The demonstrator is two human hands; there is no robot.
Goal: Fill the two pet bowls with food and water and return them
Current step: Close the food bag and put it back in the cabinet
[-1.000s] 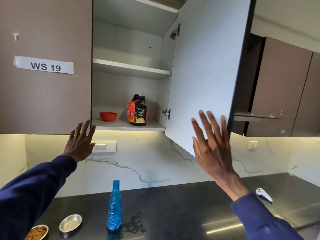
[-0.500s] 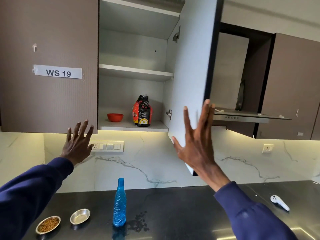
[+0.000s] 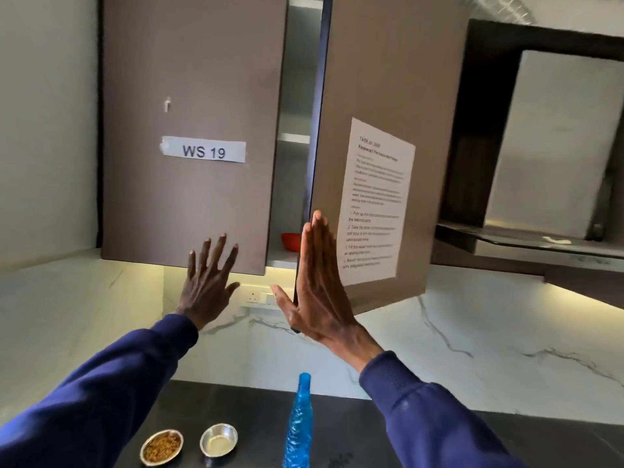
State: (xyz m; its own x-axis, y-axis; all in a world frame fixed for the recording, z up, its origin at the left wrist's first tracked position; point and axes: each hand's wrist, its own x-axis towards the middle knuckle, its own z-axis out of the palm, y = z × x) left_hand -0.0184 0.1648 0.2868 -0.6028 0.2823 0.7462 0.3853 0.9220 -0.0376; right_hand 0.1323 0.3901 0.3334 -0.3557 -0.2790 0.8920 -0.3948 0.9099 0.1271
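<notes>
While both hands [image 3: 209, 282] [image 3: 317, 285] stayed flat and empty mid-frame against the cabinet doors [image 3: 381, 130], two bowls [image 3: 161, 446] [image 3: 218, 444] sat well below on the bench [image 3: 354, 434].

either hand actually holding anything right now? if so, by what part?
Nothing is gripped. The right hand lies flat, fingers straight, against the lower free edge of the cabinet door. The left hand is spread open at the neighbouring door, holding nothing.

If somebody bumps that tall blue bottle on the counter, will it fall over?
Probably, yes. The blue bottle is tall and thin and stands upright on a small base, so a sideways bump would likely tip it. Its round shape suggests it could then roll along the dark counter. The crinkly see-through wall looks like thin plastic, so it may dent rather than break.
</notes>
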